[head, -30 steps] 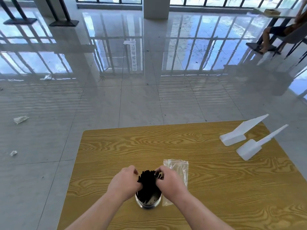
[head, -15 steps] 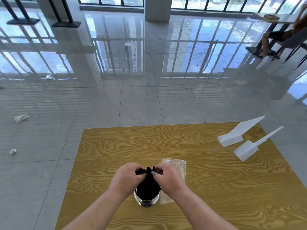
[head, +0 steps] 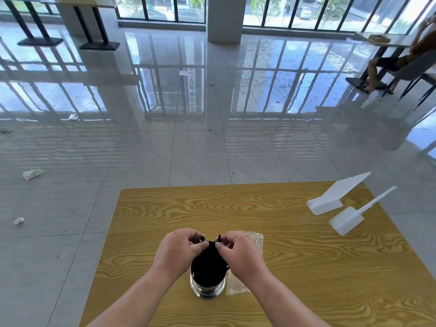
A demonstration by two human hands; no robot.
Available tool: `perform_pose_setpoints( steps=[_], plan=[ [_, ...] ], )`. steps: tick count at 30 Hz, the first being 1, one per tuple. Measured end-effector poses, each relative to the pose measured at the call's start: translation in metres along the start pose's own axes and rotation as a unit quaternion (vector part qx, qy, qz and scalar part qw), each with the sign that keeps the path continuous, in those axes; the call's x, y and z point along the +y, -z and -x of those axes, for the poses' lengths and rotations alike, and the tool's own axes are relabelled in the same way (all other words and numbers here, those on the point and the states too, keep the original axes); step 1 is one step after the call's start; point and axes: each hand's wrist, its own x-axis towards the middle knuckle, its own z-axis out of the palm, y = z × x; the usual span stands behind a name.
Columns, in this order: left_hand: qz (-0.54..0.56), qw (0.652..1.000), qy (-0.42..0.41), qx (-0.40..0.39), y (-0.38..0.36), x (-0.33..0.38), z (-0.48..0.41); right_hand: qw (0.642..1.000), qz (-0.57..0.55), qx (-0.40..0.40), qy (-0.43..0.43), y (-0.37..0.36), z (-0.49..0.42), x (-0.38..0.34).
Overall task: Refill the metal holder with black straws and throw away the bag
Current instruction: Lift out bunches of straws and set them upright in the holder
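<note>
A shiny metal holder stands near the front of the wooden table. A bundle of black straws stands in it, tips gathered together at the top. My left hand and my right hand close round the straw tops from either side, fingers curled and pinching the tips. A clear plastic bag lies flat on the table just right of the holder, partly hidden behind my right hand.
Two white plastic scoops, one and another, lie at the table's far right corner. Crumpled litter lies on the glossy tiled floor at left. A seated person is at a table far right.
My hands have drawn closer together, squeezing the spread straw tops into a tight bunch over the holder. The view has tilted up slightly.
</note>
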Motion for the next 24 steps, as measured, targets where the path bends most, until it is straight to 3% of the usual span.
perform_pose_setpoints(
  steps=[5, 16, 24],
  plan=[
    [0.016, 1.0, -0.017, 0.015, 0.005, 0.008, 0.002, 1.0, 0.011, -0.004, 0.005, 0.0, 0.001, -0.003],
    [0.068, 0.994, -0.082, 0.003, 0.013, 0.038, 0.006, 0.997, -0.075, -0.025, 0.022, 0.009, 0.01, -0.032],
    [0.1, 0.985, -0.135, 0.045, 0.026, 0.065, -0.001, 0.993, -0.07, 0.021, 0.09, 0.028, 0.006, -0.048]
  ],
)
